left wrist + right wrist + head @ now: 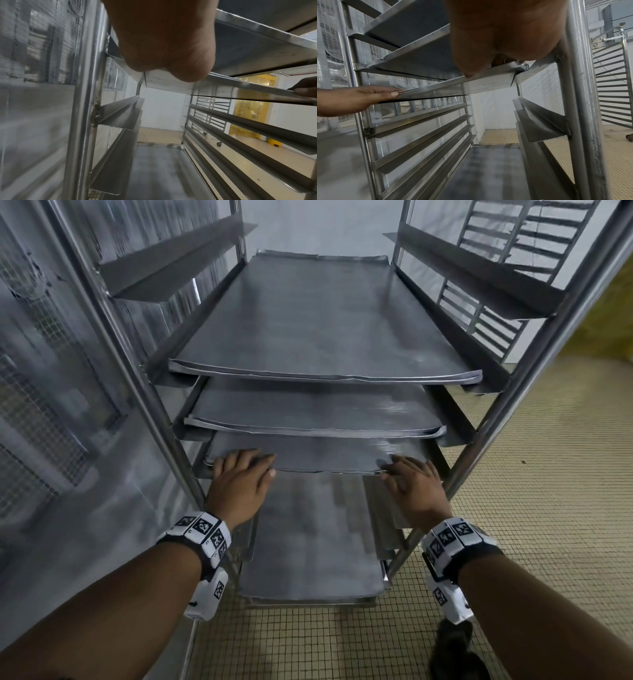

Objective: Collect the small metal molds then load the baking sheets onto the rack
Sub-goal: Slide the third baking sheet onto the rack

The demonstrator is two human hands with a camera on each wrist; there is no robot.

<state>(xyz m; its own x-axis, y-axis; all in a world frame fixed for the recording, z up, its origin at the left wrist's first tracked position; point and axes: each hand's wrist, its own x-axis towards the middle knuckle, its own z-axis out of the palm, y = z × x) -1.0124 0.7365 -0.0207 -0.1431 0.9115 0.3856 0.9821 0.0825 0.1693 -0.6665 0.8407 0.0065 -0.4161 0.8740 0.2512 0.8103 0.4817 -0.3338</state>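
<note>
A tall steel rack (534,378) holds three grey baking sheets on its runners. The top sheet (318,320) and second sheet (308,409) sit further in. Both my hands are at the front edge of the third sheet (325,455). My left hand (239,474) lies with straight fingers on the sheet's left front corner, thumb against the rim. My right hand (407,477) lies the same way on the right front corner. In the right wrist view the left hand (368,94) touches the sheet's rim (488,82). No small molds are in view.
Below the third sheet are several bare angle runners (419,121) and a flat bottom sheet (308,542). A wire-mesh wall (41,405) stands close on the left. Tiled floor (548,508) lies to the right, with another rack (611,94) and a yellow strip curtain (248,108) behind.
</note>
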